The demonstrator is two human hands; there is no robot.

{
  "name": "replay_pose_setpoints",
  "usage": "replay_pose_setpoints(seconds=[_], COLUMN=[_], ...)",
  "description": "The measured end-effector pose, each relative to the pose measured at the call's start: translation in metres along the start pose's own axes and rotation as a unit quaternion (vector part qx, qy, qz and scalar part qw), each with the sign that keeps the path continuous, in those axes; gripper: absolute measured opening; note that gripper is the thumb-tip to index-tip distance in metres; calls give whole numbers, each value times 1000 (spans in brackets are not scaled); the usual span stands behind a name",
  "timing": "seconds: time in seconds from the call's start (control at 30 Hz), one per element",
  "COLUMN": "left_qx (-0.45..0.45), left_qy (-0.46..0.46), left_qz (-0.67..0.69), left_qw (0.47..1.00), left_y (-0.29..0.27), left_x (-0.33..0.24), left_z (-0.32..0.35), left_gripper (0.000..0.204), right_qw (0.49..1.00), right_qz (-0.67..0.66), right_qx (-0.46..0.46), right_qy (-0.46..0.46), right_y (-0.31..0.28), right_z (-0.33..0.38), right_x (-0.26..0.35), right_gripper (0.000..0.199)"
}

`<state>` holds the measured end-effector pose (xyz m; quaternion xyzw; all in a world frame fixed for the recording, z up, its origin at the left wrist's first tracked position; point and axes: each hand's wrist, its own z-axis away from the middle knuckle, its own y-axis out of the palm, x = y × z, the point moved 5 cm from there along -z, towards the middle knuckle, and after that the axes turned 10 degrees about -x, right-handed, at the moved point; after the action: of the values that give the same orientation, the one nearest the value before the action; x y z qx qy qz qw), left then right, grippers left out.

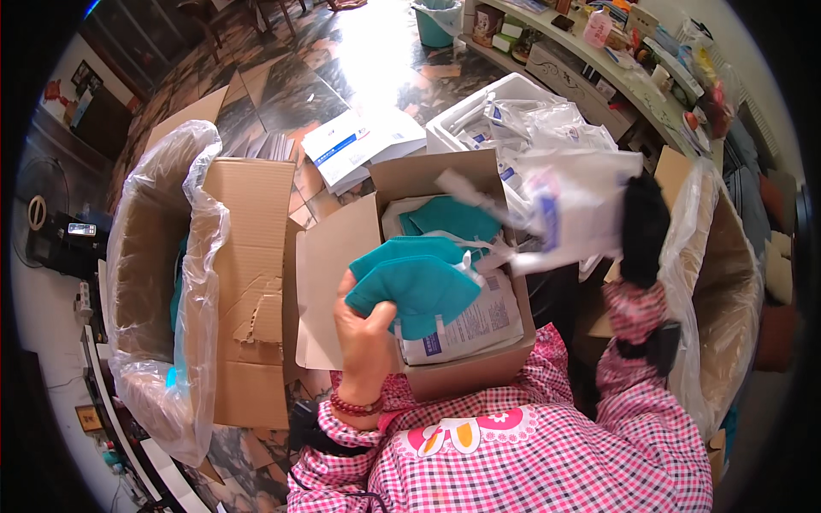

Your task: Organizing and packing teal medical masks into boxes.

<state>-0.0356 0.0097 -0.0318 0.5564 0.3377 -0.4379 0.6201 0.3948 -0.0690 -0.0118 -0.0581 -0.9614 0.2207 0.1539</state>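
My left hand is closed on several teal folded face masks with white ear loops, thumb on the near side, above an open cardboard carton. In that carton lie more teal fabric, seemingly masks, and flat white printed packets. On the right, my black-gloved right hand grips the edge of a white plastic pouch with a blue patch. The pouch is smeared by motion and hides part of the white foam box behind it; the gloved fingers are hard to make out.
Similar white pouches fill the foam box. Plastic-lined cartons stand left and right, the left one's cardboard flap beside the middle carton. White folded boxes lie beyond it. A cluttered shelf and teal bin stand farther back.
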Motion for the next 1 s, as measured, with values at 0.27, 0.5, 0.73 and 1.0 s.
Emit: replay_pose_setpoints(seconds=[0.27, 0.5, 0.73, 1.0], left_qx=[102, 210, 290, 215], left_qy=[1, 257, -18, 193], left_qz=[-183, -420, -213, -344], left_qw=[978, 845, 933, 893], left_y=[2, 29, 29, 17], left_x=[12, -10, -21, -9], left_z=[19, 31, 44, 25], left_gripper=[25, 26, 28, 24], right_qw=[971, 902, 884, 855], right_qz=[222, -266, -152, -203], right_qx=[41, 334, 430, 476], right_qy=[81, 54, -103, -31], right_y=[14, 64, 113, 103], right_z=[-64, -2, 31, 56], right_x=[-135, 95, 198, 198], right_gripper=[14, 29, 79, 70])
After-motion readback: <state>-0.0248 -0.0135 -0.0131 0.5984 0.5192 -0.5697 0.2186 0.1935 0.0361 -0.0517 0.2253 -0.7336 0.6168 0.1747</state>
